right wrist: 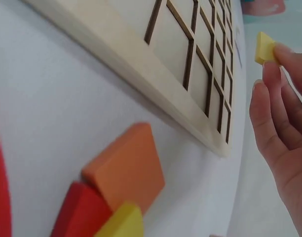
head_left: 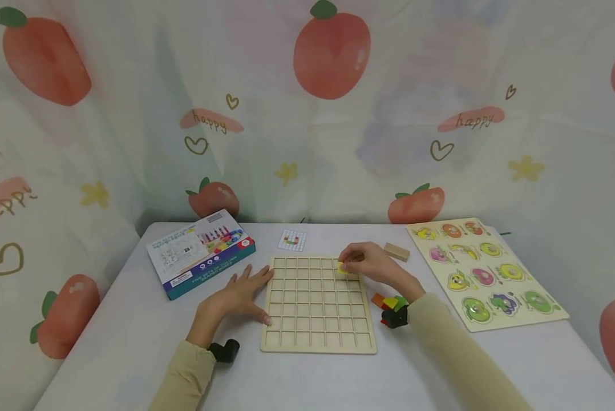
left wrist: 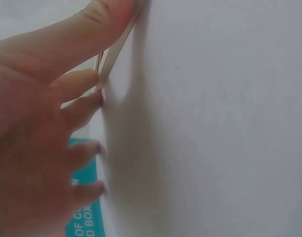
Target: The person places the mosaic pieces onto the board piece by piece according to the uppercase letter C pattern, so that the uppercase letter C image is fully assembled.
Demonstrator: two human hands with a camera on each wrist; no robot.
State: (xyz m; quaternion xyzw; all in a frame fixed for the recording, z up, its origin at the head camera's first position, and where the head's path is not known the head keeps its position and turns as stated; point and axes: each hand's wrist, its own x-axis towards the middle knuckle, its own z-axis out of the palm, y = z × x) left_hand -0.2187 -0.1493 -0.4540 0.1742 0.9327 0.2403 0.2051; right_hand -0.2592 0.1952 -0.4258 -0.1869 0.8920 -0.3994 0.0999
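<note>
A wooden grid board (head_left: pixel 319 349) with rows of square compartments lies in the middle of the table. Between thumb and fingertips, my right hand (head_left: pixel 370 264) pinches a small yellow square tile (right wrist: pixel 264 48), over the board's far right corner in the head view. My left hand (head_left: pixel 243 295) has its fingers spread, with thumb and fingertips at the board's left edge. Close to the board's right side lies a small pile of loose tiles, among them an orange tile (right wrist: pixel 129 165), a red tile (right wrist: pixel 81 212) and a green tile (head_left: pixel 400 302); the right wrist's camera partly hides the pile.
A boxed game (head_left: pixel 201 254) lies at the back left. Behind the board is a small pattern card (head_left: pixel 292 240). A wooden block (head_left: pixel 397 252) sits beyond my right hand, and a fruit puzzle board (head_left: pixel 484 274) covers the right side of the table. Printed cloth (head_left: pixel 333 148) hangs behind.
</note>
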